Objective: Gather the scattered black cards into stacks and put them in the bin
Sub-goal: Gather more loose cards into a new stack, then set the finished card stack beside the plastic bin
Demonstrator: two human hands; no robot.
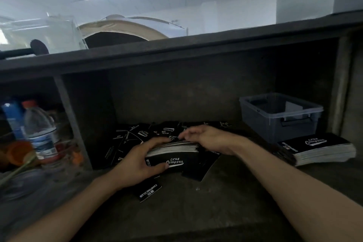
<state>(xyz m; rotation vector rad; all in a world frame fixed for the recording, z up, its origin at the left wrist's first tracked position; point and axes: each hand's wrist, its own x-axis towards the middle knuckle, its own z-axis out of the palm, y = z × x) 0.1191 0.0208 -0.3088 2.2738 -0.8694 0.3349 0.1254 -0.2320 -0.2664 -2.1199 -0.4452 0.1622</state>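
Black cards with white lettering lie scattered (pixel 135 135) over the dark shelf in front of me. My left hand (pixel 137 161) grips a thick stack of these cards (pixel 172 155) by its left end, thumb along the front face. My right hand (pixel 206 138) lies over the stack's far right end with bent fingers touching the top cards; it is blurred. One loose card (pixel 148 192) lies just below my left wrist. A second neat stack (pixel 318 149) sits at the right. The grey plastic bin (pixel 255 110) stands behind it.
A water bottle (pixel 40 131) with a red cap, a blue bottle (pixel 11 116) and orange items (pixel 19 151) fill the left compartment behind a divider (pixel 70 120). A dark ledge (pixel 176 49) runs overhead. The shelf's right wall (pixel 341 84) stands beside the bin.
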